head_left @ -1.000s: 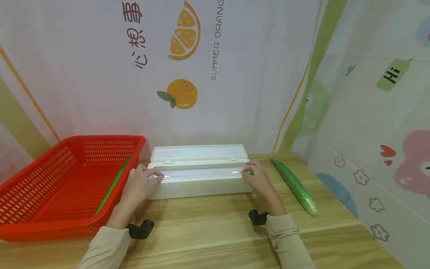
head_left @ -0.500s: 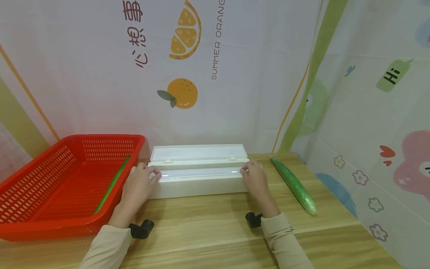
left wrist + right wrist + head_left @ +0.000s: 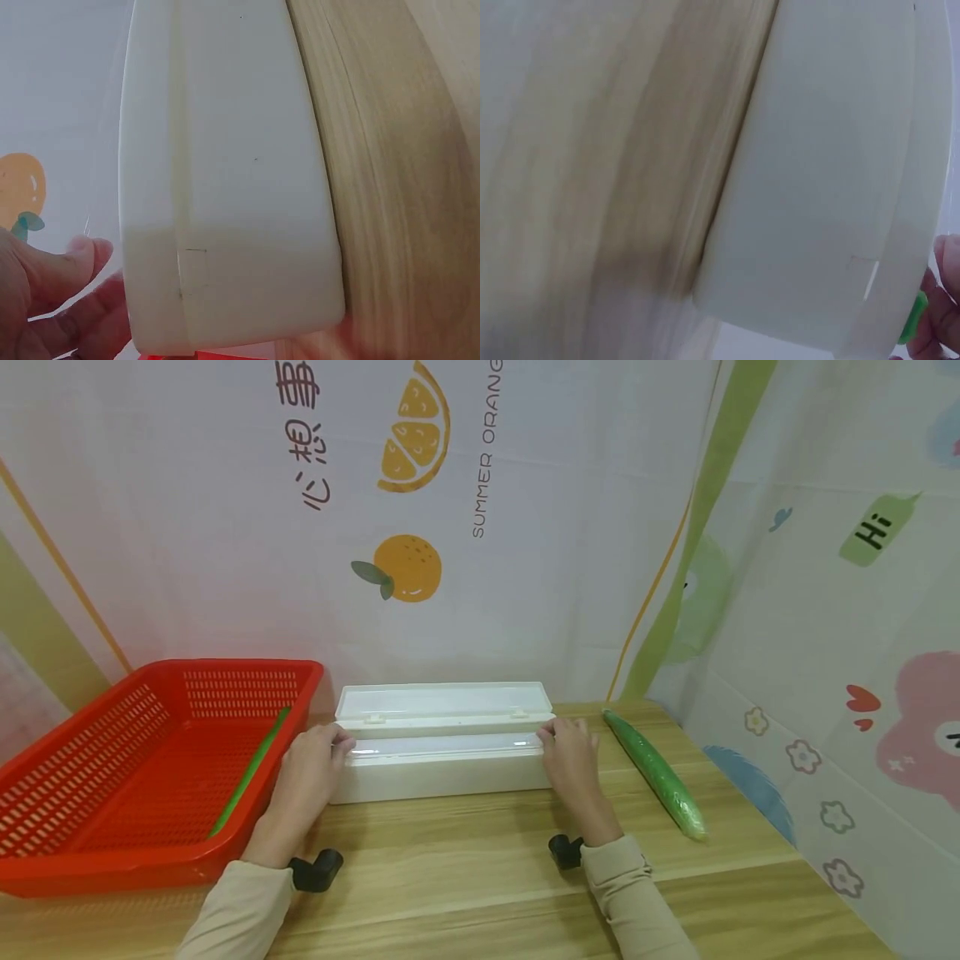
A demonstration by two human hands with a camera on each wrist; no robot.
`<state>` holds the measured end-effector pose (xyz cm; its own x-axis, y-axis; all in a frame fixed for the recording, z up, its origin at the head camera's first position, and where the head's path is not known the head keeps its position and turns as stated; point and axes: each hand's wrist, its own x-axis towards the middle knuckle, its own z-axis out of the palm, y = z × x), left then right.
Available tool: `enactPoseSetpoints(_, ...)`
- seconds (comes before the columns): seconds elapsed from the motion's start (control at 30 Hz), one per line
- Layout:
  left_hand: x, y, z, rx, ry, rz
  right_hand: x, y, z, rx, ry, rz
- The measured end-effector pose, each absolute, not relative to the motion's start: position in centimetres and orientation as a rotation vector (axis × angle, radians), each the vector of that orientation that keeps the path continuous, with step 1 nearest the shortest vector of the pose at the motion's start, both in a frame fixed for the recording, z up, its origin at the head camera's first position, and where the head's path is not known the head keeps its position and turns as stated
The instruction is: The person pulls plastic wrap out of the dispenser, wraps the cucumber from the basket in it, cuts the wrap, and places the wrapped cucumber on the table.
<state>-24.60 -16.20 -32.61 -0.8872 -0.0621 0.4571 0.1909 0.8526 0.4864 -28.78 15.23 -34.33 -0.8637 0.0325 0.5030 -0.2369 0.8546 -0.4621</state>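
A long white cling film dispenser lies across the table, its hinged lid raised at the back. Shiny clear cling film shows along its opening. At the left end, my left hand pinches the film between thumb and fingers. My right hand pinches the film at the other end, fingers bent at the rim. In the right wrist view, a small green piece shows beside the right fingers; its kind is unclear. The dispenser's front wall fills much of the left wrist view.
A red plastic basket stands to the left, with a thin green strip along its inner right side. A cucumber, apparently wrapped in shiny film, lies on the wooden table at right. A printed curtain hangs behind.
Both hands have shifted slightly at the dispenser's ends, the left fingers drawing a little outward to the left. The green piece by the right hand is now hidden in the head view.
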Motion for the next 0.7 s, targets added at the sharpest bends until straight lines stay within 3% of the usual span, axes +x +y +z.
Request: enactPoseSetpoints(0.7, -24.34, -15.89, -31.79, -0.087, -2.446, -0.883, -28.51, 15.17, -33.36, 0.207, -2.374, 0.952)
